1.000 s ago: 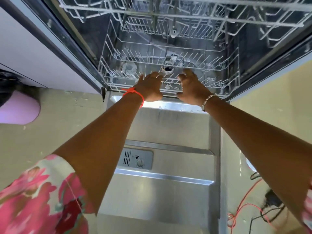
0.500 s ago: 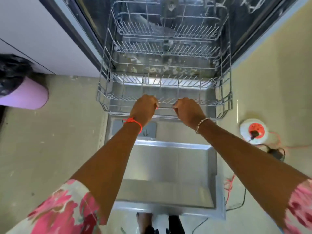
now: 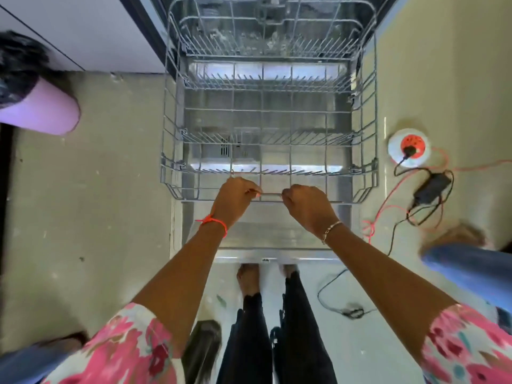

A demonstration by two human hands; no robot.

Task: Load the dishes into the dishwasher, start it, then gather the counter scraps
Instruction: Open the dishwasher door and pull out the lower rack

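L grip (image 3: 235,199) & R grip (image 3: 306,206) are each curled round the front rail of the wire rack (image 3: 170,134), knuckles up, w/ a short bit of rail showing btwn them. The rack sits out of the dishwasher (image 3: 146,31), over the open door (image 3: 277,234), which lies flat w/ steel inner face up. The rack's back end is at the machine's mouth. The soap box (image 3: 227,148) on the door shows through the wires. There's a red thread (image 3: 214,220) on the L wrist & a bracelet (image 3: 331,230) on the R. Bare feet (image 3: 248,275) stand at the door's near edge. On the floor (image 3: 97,203), left: a pink bin (image 3: 41,112) w/ black bag, near a white cabinet (image 3: 91,29). Right: a round white socket reel (image 3: 408,146) w/ a black plug in it, a black adapter (image 3: 432,187) just beside it, & a red cord (image 3: 388,200) looping past. A blurry blue shape is at the right edge; can't tell what.
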